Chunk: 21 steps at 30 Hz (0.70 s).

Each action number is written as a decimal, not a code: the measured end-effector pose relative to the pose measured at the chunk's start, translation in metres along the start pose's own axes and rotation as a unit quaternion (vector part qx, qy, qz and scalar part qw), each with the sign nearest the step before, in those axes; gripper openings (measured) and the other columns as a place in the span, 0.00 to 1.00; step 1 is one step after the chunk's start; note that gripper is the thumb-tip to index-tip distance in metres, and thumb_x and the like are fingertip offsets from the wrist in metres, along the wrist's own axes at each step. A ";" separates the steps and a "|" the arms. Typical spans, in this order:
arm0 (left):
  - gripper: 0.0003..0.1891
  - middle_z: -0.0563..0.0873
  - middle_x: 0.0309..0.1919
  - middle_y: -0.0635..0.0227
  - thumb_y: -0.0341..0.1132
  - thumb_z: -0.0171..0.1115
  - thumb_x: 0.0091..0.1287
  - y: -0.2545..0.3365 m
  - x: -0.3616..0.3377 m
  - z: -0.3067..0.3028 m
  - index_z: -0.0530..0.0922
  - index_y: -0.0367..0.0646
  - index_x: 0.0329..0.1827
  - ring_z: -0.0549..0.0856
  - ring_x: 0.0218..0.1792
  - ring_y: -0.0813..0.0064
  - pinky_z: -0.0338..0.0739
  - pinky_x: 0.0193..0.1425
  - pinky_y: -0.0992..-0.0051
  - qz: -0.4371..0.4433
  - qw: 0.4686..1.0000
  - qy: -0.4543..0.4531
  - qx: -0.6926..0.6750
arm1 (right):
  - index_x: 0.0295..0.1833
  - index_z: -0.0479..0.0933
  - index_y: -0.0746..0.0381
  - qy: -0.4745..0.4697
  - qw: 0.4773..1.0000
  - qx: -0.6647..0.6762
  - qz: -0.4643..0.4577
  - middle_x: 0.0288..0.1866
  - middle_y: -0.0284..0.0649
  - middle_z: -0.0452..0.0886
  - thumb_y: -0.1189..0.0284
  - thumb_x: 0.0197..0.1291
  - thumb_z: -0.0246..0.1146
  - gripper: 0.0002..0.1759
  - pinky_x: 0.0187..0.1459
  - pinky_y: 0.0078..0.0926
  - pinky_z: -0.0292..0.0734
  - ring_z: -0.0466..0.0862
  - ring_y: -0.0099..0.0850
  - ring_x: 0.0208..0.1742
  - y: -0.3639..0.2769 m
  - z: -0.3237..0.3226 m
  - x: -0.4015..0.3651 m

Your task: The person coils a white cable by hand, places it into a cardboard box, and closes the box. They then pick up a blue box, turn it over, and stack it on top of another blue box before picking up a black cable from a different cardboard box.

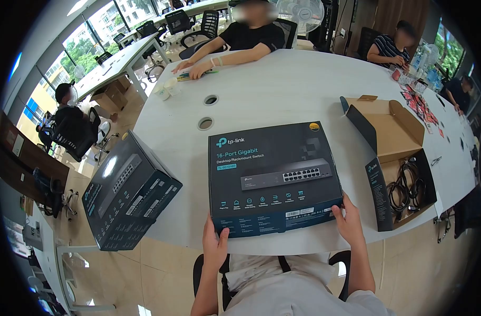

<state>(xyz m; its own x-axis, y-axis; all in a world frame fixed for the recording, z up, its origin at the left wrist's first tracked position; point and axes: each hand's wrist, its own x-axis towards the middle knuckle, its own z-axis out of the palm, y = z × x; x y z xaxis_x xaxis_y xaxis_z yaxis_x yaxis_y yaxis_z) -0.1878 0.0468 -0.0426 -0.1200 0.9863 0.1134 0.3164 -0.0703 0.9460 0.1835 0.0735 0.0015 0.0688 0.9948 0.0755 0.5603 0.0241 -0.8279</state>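
Observation:
A closed tp-link network switch box (274,181), dark with blue-green lower edges, lies on the white table in front of me with its printed lid up. My left hand (215,243) grips its near left corner, thumb on the front side. At the near right corner, my right hand (349,221) holds the box the same way, thumb on the front side and fingers hidden behind it. To the left stands a second tp-link box (127,195), closed and seen at an angle. An opened tp-link box (377,195) on the right has its cardboard lid raised, with black cables (406,187) inside.
Two round cable holes (205,124) sit in the white table (266,89). Across it, a person in black (251,39) rests their hands beside pens and cups (169,88). Red packets (420,108) lie at the far right near another person (390,50).

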 end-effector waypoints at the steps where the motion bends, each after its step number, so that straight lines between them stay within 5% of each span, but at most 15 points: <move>1: 0.32 0.76 0.65 0.46 0.33 0.58 0.74 0.004 0.001 0.002 0.58 0.31 0.77 0.75 0.66 0.59 0.65 0.71 0.68 0.000 1.000 0.008 -0.012 | 0.70 0.66 0.73 0.001 1.000 0.005 0.005 0.45 0.55 0.84 0.68 0.71 0.60 0.28 0.51 0.29 0.77 0.85 0.41 0.47 -0.002 0.001 0.000; 8: 0.30 0.86 0.50 0.51 0.46 0.53 0.76 0.059 0.009 -0.014 0.72 0.24 0.67 0.85 0.46 0.62 0.75 0.57 0.68 0.153 0.978 0.142 0.016 | 0.64 0.73 0.75 0.141 0.987 0.017 -0.075 0.47 0.50 0.86 0.62 0.74 0.56 0.26 0.52 0.29 0.76 0.84 0.32 0.47 -0.033 -0.035 -0.006; 11: 0.31 0.87 0.47 0.57 0.54 0.48 0.78 0.089 0.015 -0.028 0.77 0.27 0.59 0.84 0.49 0.69 0.74 0.56 0.72 0.192 0.965 0.161 0.071 | 0.63 0.74 0.73 0.198 0.969 -0.008 -0.150 0.47 0.48 0.86 0.56 0.77 0.51 0.29 0.51 0.28 0.75 0.83 0.29 0.46 -0.060 -0.056 -0.011; 12: 0.31 0.88 0.42 0.57 0.54 0.48 0.77 0.105 0.023 -0.030 0.81 0.28 0.53 0.85 0.45 0.64 0.74 0.53 0.71 0.222 0.952 0.191 0.086 | 0.63 0.75 0.74 0.202 0.970 -0.035 -0.128 0.47 0.48 0.86 0.56 0.77 0.50 0.29 0.51 0.27 0.75 0.83 0.29 0.47 -0.059 -0.063 -0.013; 17: 0.24 0.88 0.44 0.53 0.44 0.54 0.74 0.127 0.049 -0.041 0.80 0.30 0.59 0.84 0.42 0.56 0.76 0.52 0.66 0.271 0.931 0.205 0.131 | 0.68 0.70 0.73 0.252 0.940 -0.066 -0.220 0.56 0.49 0.83 0.58 0.79 0.46 0.29 0.57 0.29 0.74 0.82 0.33 0.55 -0.081 -0.070 0.012; 18: 0.24 0.88 0.44 0.52 0.41 0.57 0.72 0.126 0.055 -0.040 0.78 0.31 0.63 0.84 0.42 0.55 0.77 0.52 0.65 0.294 0.923 0.204 0.141 | 0.69 0.69 0.72 0.283 0.930 -0.123 -0.198 0.64 0.52 0.78 0.57 0.79 0.46 0.29 0.63 0.33 0.71 0.78 0.39 0.65 -0.083 -0.071 0.017; 21: 0.23 0.88 0.45 0.53 0.36 0.61 0.69 0.134 0.068 -0.033 0.78 0.32 0.64 0.83 0.46 0.56 0.77 0.54 0.65 0.288 0.921 0.201 0.168 | 0.70 0.69 0.71 0.378 0.852 -0.238 -0.274 0.71 0.55 0.71 0.57 0.79 0.46 0.29 0.68 0.41 0.67 0.71 0.45 0.72 -0.119 -0.060 0.032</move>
<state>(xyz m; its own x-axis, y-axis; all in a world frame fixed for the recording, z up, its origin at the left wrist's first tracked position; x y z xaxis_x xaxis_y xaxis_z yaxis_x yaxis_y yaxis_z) -0.1851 0.0995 0.1016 -0.1580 0.6600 0.7345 0.7025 -0.4476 0.5534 0.1688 0.0969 0.1356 0.1006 0.4959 0.8625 0.9379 0.2421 -0.2486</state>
